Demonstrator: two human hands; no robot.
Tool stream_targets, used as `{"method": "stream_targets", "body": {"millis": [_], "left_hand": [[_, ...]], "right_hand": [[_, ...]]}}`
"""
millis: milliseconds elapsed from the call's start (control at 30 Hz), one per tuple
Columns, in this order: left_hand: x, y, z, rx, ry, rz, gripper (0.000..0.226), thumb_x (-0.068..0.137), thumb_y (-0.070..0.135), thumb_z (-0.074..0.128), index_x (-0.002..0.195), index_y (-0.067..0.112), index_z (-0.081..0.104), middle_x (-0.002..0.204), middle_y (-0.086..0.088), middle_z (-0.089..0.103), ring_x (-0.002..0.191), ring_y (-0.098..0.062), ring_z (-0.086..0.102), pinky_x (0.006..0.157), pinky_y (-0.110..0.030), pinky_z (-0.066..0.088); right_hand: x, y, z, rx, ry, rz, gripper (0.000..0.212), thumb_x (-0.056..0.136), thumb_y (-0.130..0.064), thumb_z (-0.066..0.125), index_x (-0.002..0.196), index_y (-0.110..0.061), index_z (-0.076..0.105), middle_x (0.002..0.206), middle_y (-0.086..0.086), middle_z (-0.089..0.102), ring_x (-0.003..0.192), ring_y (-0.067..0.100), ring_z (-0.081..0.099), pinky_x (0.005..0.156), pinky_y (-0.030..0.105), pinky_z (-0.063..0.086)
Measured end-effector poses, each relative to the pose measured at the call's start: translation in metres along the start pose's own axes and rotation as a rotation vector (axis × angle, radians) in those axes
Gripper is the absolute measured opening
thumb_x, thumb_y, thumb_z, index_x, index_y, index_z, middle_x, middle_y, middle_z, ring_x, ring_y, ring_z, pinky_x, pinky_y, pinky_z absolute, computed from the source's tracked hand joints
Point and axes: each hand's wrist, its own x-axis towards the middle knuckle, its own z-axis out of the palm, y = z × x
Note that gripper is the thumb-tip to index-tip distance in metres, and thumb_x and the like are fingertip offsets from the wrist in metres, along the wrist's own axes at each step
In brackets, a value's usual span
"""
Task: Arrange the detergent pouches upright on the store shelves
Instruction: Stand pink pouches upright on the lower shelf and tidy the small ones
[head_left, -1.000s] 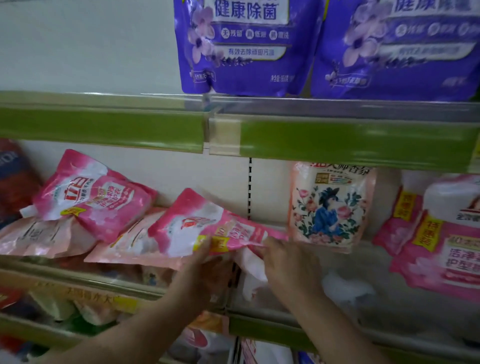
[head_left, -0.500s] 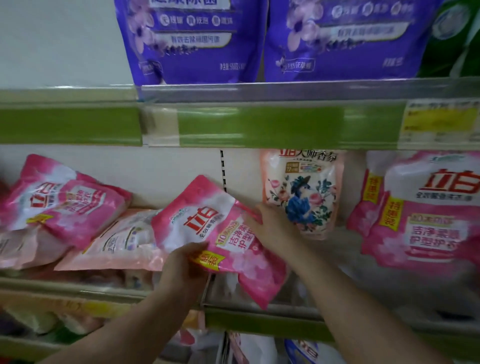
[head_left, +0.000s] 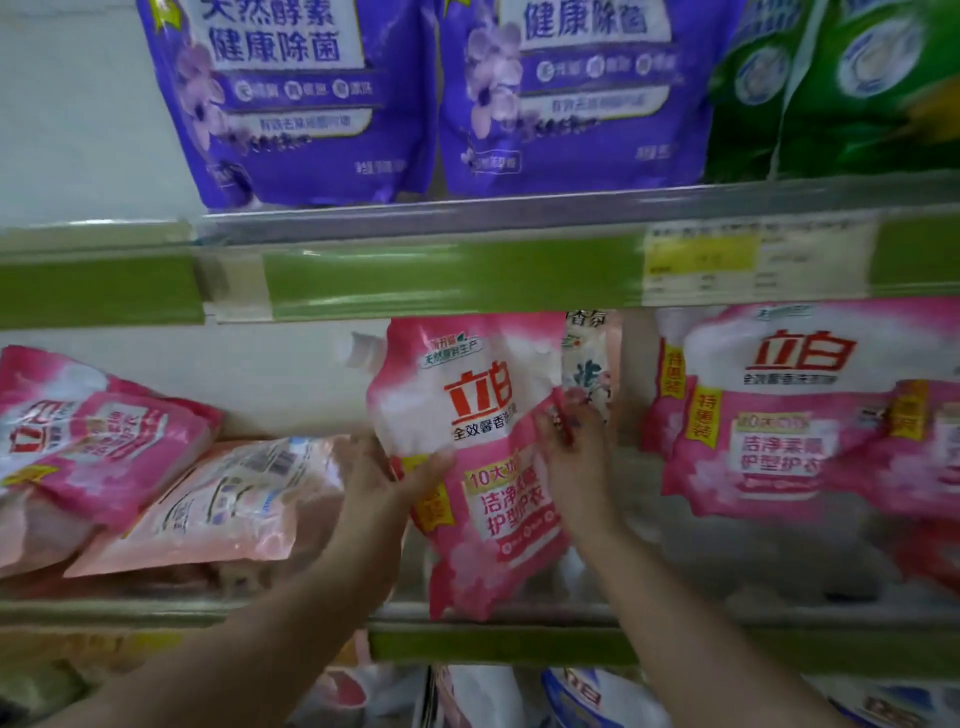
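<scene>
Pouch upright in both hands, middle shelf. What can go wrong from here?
1. The pink pouch has its bottom near the front rail; once the left hand and right hand release, it may slump forward.
2. To its left lie only flat pouches, so it may topple that way.

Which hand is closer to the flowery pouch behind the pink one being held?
Right. The right hand sits just below the flowery pouch, overlapping it; the left hand holds the opposite, left edge of the pink pouch.
</scene>
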Motion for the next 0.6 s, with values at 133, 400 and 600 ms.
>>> {"method": "stream_targets", "body": {"millis": [133, 400, 600], "left_hand": [[-0.024, -0.032, 0.010, 0.201, 0.016, -0.107, 0.055, 0.059, -0.004, 0.075, 0.108, 0.014, 0.054, 0.076, -0.008, 0.064, 0.063, -0.024, 0.057, 0.053, -0.029, 0.046], [-0.026, -0.030, 0.035, 0.190, -0.002, -0.084, 0.035, 0.085, -0.009, 0.055, 0.105, 0.020, 0.058, 0.074, 0.000, 0.075, 0.062, -0.023, 0.060, 0.058, -0.035, 0.046], [-0.029, -0.041, 0.087, 0.143, -0.062, -0.135, 0.034, 0.085, -0.004, 0.058, 0.110, 0.018, 0.059, 0.078, -0.001, 0.075, 0.056, -0.012, 0.067, 0.048, -0.027, 0.050]], "right_hand": [[-0.013, -0.004, -0.024, 0.159, 0.037, 0.022, 0.007, 0.095, -0.012, 0.047, 0.102, -0.011, 0.048, 0.084, 0.003, 0.059, 0.080, 0.021, 0.060, 0.072, 0.021, 0.050], [-0.035, -0.002, -0.068, 0.193, 0.072, 0.028, 0.002, 0.096, -0.017, 0.045, 0.094, -0.018, 0.043, 0.092, 0.006, 0.060, 0.081, 0.017, 0.064, 0.067, 0.028, 0.054], [-0.033, -0.004, -0.120, 0.176, 0.212, -0.012, 0.020, 0.097, -0.012, 0.043, 0.083, -0.026, 0.041, 0.079, -0.003, 0.055, 0.063, -0.002, 0.058, 0.057, 0.015, 0.049]]}}
